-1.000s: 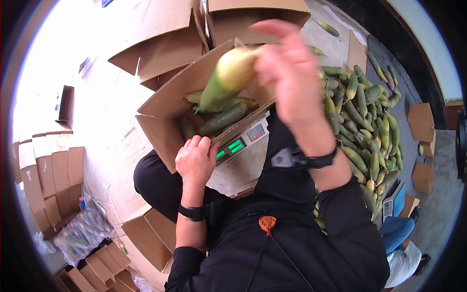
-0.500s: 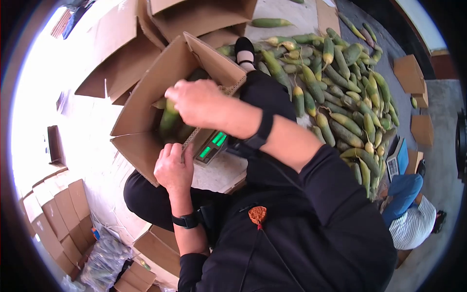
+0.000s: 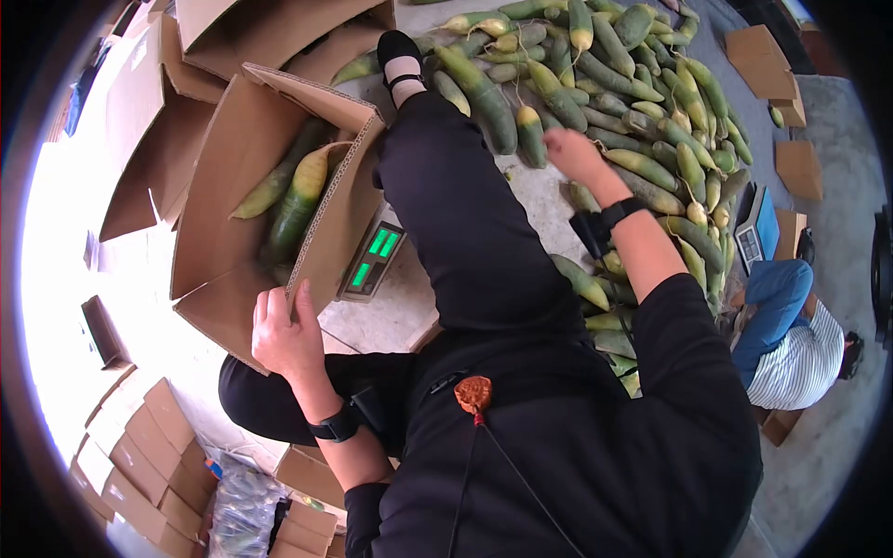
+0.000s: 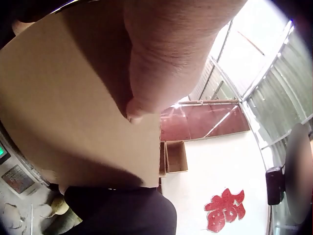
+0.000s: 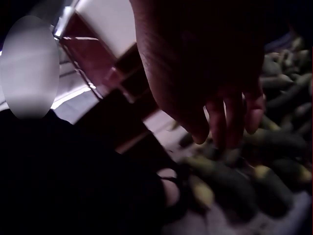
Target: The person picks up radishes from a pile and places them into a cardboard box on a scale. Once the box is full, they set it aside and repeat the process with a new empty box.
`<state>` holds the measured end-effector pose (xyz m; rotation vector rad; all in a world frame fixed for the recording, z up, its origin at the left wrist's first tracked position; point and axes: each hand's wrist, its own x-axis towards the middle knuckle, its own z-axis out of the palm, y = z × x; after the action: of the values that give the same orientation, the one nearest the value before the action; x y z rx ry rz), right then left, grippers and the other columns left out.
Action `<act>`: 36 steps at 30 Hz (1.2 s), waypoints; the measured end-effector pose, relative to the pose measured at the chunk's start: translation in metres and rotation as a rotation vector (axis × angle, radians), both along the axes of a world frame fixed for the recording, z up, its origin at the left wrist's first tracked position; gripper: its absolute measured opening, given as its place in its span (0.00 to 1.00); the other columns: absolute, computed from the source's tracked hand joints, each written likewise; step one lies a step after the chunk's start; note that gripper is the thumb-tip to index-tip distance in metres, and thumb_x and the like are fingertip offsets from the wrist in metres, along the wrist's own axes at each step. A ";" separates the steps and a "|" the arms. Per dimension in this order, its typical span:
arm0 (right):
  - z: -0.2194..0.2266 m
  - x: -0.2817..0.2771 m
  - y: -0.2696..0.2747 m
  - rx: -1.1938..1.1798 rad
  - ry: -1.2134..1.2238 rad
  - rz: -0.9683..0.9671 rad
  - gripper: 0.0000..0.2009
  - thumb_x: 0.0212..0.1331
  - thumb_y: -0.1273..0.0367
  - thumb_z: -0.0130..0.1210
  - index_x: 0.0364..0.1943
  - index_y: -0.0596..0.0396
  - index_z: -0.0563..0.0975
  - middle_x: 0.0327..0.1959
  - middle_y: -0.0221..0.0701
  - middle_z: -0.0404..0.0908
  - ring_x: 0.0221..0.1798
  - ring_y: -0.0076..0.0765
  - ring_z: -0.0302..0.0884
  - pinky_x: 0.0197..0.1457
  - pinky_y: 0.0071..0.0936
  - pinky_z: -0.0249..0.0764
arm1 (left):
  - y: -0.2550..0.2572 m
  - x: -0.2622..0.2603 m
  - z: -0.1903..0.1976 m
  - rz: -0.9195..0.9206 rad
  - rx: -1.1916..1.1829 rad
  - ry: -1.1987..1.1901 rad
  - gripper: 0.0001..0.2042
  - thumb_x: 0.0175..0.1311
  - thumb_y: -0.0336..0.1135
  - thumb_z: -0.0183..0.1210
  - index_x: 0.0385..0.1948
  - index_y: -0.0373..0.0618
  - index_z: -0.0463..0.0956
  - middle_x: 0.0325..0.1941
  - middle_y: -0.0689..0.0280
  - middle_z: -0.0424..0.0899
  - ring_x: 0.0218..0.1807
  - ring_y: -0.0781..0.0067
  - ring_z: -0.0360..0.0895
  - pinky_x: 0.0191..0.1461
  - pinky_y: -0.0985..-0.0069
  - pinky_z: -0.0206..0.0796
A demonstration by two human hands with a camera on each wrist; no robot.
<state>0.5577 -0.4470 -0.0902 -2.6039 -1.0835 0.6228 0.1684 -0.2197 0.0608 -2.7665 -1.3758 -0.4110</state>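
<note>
In the head view, an open cardboard box (image 3: 209,195) holds green radishes, one with a yellow top (image 3: 299,200). The left hand (image 3: 288,339) grips the near edge of that box, thumb on one side of the wall; in the left wrist view this hand (image 4: 166,63) lies against the cardboard (image 4: 73,98). Over the near side of the radish pile (image 3: 642,167), the right hand (image 3: 581,156) holds nothing. In the right wrist view its fingers (image 5: 234,117) hang down, spread and slightly bent, above dark radishes (image 5: 230,186).
A scale (image 3: 374,260) with green digits shows beside the box. More open cartons (image 3: 270,33) stand beyond it. The person's knee and foot (image 3: 402,74) lie between box and pile. Another person (image 3: 795,363) sits at the right. Bagged radishes (image 3: 244,511) lie lower left.
The right hand has left the box, where it put down a radish, and moved right to the pile. The left hand stays on the box edge. The head view has shifted rightward.
</note>
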 end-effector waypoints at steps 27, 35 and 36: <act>-0.106 -0.139 -0.156 -0.874 0.255 -0.254 0.21 0.52 0.69 0.53 0.53 0.49 0.67 0.56 0.34 0.69 0.60 0.48 0.67 0.57 0.48 0.67 | 0.003 0.004 0.007 -0.002 -0.040 -0.043 0.11 0.48 0.39 0.64 0.20 0.45 0.72 0.24 0.65 0.75 0.29 0.62 0.75 0.29 0.70 0.66; -0.095 -0.094 -0.115 -0.126 0.070 -0.350 0.31 0.36 0.64 0.66 0.48 0.50 0.64 0.49 0.42 0.70 0.53 0.54 0.69 0.50 0.48 0.69 | 0.004 0.004 0.010 -0.004 -0.043 -0.076 0.11 0.47 0.39 0.65 0.20 0.45 0.72 0.23 0.65 0.73 0.29 0.61 0.75 0.29 0.68 0.66; -0.093 -0.084 -0.105 0.063 0.026 -0.334 0.30 0.35 0.66 0.67 0.47 0.52 0.66 0.48 0.44 0.71 0.52 0.56 0.69 0.51 0.45 0.69 | 0.003 0.004 0.011 -0.016 -0.037 -0.065 0.11 0.48 0.40 0.65 0.19 0.46 0.72 0.23 0.66 0.73 0.29 0.63 0.75 0.30 0.70 0.66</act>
<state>0.4736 -0.5520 -0.1832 -2.6280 -0.6260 0.5316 0.1722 -0.2163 0.0714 -2.8199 -1.3897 -0.4856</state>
